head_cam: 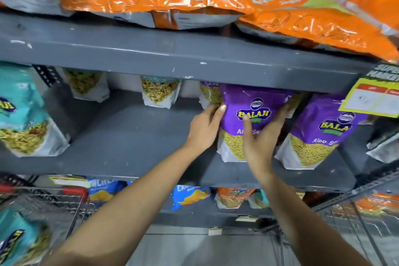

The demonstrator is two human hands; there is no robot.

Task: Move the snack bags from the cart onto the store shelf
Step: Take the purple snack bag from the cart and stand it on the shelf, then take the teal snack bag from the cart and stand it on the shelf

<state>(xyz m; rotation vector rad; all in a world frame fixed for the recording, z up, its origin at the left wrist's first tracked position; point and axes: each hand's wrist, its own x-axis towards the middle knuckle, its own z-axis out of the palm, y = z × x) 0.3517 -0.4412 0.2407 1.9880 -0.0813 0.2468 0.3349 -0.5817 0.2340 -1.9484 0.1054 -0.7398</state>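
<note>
**Purple bag goes upright on the middle shelf**

Both hands are on it! The left hand (205,124) cups the left edge of the purple snack bag (251,114), the right hand (262,134) spreads across its front and right side, and each grip is wrapped on that one bag, which stands on the grey middle shelf (129,136) with its base on the board.

This pouch looks light and puffy, soft film over loose crunchy contents, so squeezing hard would likely crush what's inside. The film is glossy and probably slick. Best hold, I'd judge, is on the side seams or low near the flat white base, where it stands steady.

The count: three purple bags on this shelf, the held one, a second purple bag (323,134) just beside it to the right, and one partly hidden behind. Down at lower left, the cart (74,192) shows one teal bag (21,242) waiting; more could be out of view.
</note>
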